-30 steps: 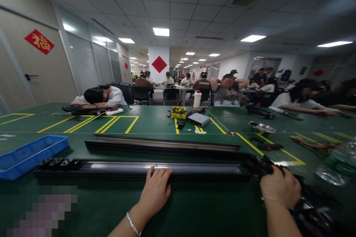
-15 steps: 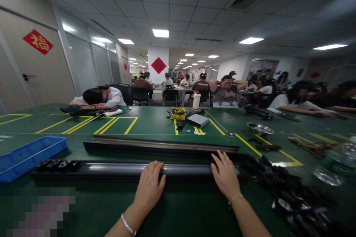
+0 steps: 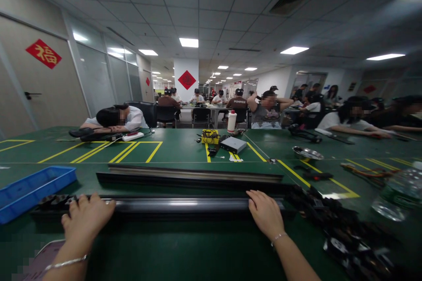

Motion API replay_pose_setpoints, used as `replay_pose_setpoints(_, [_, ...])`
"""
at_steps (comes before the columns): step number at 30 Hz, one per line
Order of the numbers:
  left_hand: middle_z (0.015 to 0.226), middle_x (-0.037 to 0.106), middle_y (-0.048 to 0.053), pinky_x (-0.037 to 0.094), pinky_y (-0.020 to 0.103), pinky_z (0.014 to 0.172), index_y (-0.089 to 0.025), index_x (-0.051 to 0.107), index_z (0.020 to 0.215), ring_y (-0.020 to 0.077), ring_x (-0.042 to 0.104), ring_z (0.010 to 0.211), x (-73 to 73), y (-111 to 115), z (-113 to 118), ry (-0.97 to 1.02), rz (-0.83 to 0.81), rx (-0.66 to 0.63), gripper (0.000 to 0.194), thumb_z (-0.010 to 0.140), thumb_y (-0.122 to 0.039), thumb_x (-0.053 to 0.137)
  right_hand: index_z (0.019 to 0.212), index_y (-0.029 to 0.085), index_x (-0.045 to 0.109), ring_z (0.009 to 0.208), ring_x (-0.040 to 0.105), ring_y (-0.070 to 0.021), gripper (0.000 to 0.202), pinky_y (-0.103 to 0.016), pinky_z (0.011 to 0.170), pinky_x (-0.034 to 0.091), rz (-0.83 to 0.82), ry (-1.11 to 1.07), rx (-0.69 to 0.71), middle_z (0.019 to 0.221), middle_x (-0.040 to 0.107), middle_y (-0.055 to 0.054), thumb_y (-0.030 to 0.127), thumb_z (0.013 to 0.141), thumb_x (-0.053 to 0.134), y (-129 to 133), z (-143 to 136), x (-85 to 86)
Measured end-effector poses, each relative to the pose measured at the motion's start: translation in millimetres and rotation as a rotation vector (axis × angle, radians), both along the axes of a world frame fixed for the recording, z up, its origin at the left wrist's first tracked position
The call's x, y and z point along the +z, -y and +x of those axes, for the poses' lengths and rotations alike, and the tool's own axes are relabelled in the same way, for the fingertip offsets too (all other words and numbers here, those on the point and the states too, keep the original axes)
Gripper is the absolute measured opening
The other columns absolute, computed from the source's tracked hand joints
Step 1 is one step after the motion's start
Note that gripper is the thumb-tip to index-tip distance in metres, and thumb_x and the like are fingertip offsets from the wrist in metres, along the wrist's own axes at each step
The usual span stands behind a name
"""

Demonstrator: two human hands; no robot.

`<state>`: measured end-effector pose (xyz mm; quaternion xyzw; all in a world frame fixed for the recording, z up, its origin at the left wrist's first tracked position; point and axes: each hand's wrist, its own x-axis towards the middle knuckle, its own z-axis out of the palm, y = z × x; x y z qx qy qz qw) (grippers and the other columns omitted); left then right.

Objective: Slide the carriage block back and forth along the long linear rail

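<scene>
A long black rail-like piece [image 3: 184,204] with a shiny grey inner face lies crosswise in front of me. My left hand [image 3: 87,217] reaches over its left part, fingers apart, beside several small black parts [image 3: 54,200] at that end. My right hand [image 3: 265,213] rests at the rail's right part with its fingers stretched over the far edge. Whether the left fingertips touch the small parts is hidden. Behind it lies a second, similar long black piece [image 3: 194,177].
A blue tray [image 3: 36,191] stands at the left. Loose black parts [image 3: 339,219] and a clear bottle [image 3: 398,193] are on the right. Farther back are a metal bowl [image 3: 307,153], a grey box [image 3: 233,144] and a white bottle [image 3: 231,121]. People sit around the tables.
My left hand has moved left along the rail, from its middle to the small black parts. My right hand stays at the right part, its fingers now closer together.
</scene>
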<state>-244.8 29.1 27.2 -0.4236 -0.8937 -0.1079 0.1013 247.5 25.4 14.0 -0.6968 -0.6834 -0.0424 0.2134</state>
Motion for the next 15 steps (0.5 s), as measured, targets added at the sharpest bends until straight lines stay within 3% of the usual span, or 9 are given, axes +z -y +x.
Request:
replay_pose_setpoints(4, [0.134,0.049,0.014,0.035,0.045,0.088,-0.012,0.050,0.117,0.0320,0.043,0.121,-4.3,-1.0,-6.6,0.104,-0.133,0.028,0.058,0.085,-0.051,0.021,0.116,0.024,0.063,0.119,0.049,-0.0206,0.044,-0.039,0.101,0.034,-0.006,0.009,0.003,0.124,0.061,-0.003,0.030,0.086,0.031,0.6,0.5,-0.2])
replay_pose_setpoints(8, [0.136,0.049,0.010,0.035,0.048,0.090,-0.018,0.054,0.117,0.0371,0.037,0.126,-2.8,-0.4,-6.2,0.181,-0.149,-0.025,0.057,0.080,-0.054,0.029,0.117,0.023,0.063,0.120,0.049,-0.0201,0.045,-0.038,0.101,0.033,-0.021,0.013,0.000,0.125,0.061,-0.002,0.030,0.087,0.031,0.3,0.6,0.3])
replay_pose_setpoints(12, [0.137,0.043,0.021,0.035,0.053,0.093,-0.011,0.052,0.121,0.0397,0.036,0.125,1.1,-0.8,-9.4,0.240,-0.087,-0.012,0.065,0.074,-0.054,0.038,0.119,0.023,0.062,0.121,0.047,-0.0199,0.045,-0.038,0.101,0.033,-0.043,0.013,-0.009,0.126,0.060,-0.003,0.030,0.087,0.030,1.0,-0.2,2.6])
replay_pose_setpoints(15, [0.139,0.037,0.023,0.033,0.055,0.095,-0.009,0.050,0.124,0.0410,0.030,0.129,0.5,-3.7,-22.7,0.206,-0.033,0.043,0.070,0.071,-0.055,0.040,0.119,0.023,0.062,0.122,0.047,-0.0202,0.046,-0.039,0.101,0.033,-0.068,-0.002,-0.011,0.127,0.059,-0.003,0.030,0.088,0.029,3.3,-2.1,6.7])
